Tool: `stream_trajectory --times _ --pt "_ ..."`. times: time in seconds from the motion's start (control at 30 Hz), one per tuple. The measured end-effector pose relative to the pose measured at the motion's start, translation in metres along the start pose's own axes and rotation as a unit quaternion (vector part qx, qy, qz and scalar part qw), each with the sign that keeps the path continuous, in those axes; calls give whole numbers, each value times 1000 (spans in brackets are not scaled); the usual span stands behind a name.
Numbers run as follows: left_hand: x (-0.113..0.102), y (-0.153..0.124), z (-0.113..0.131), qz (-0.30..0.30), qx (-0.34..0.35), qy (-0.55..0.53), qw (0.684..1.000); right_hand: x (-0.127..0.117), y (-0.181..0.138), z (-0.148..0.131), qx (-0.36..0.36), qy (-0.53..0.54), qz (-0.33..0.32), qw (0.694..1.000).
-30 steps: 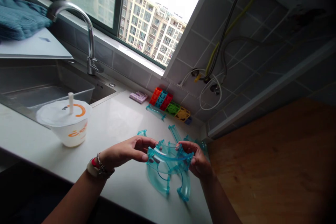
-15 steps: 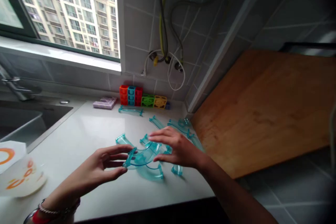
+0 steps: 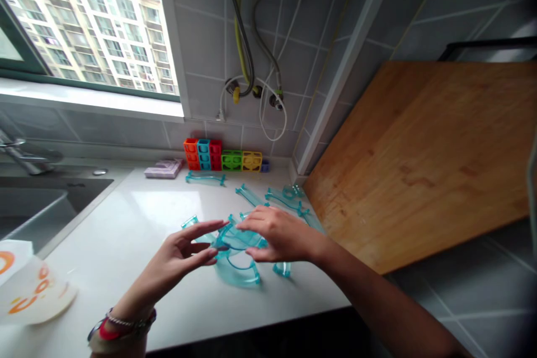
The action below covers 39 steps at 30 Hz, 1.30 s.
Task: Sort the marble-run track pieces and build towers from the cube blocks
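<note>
Both hands meet over a pile of clear teal curved track pieces (image 3: pixel 237 268) on the white counter (image 3: pixel 138 218). My left hand (image 3: pixel 184 254) has its fingers stretched out, tips against the left end of a curved piece (image 3: pixel 235 238). My right hand (image 3: pixel 279 235) lies flat on top of that same piece, fingers extended and pressing down. Neither hand is wrapped around anything. More teal track pieces (image 3: pixel 277 198) lie scattered just behind my right hand.
A row of coloured blocks (image 3: pixel 222 160) and a purple packet (image 3: pixel 163 168) stand by the tiled wall. A wooden board (image 3: pixel 423 162) is at right, a sink (image 3: pixel 37 207) at left, a white lidded cup (image 3: pixel 25 288) near the front left.
The view has swung right, away from the tap and cup. The curved piece, held up in both hands a second ago, now rests on the pile under open hands.
</note>
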<state>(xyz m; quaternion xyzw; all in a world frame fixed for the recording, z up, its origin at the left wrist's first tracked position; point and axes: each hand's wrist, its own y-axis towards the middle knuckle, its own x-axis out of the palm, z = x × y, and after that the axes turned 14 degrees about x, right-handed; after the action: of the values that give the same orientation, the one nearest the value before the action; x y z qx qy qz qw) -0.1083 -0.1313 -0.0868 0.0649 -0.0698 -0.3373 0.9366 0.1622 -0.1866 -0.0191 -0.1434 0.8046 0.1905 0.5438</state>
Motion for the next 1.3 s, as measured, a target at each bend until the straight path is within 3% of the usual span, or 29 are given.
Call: stream_trajectory --times 0.07,0.17,0.23,0.4,0.53,0.73,0.9,1.13,1.3 --pt "-3 5 2 110 47 19 993 2 20 15 15 10 13 1000" --pt "-17 9 3 268 82 89 956 0 63 53 73 -13 17 997" --pt "-28 8 2 326 76 121 935 -2 94 84 156 -38 -10 987" --pt "-42 4 -3 339 64 109 932 0 151 150 234 -87 -77 965" --pt "-44 6 -10 326 58 100 938 14 170 171 258 -113 -131 950" --pt "-48 7 -18 326 72 79 939 24 185 176 254 -132 -141 948" --pt "-51 5 -15 339 78 64 935 31 211 160 222 -132 -89 962" --pt "-46 9 -19 338 86 58 935 82 272 118 173 -127 -81 973" --pt "-46 8 -17 335 93 92 933 106 281 100 193 -122 -54 972"
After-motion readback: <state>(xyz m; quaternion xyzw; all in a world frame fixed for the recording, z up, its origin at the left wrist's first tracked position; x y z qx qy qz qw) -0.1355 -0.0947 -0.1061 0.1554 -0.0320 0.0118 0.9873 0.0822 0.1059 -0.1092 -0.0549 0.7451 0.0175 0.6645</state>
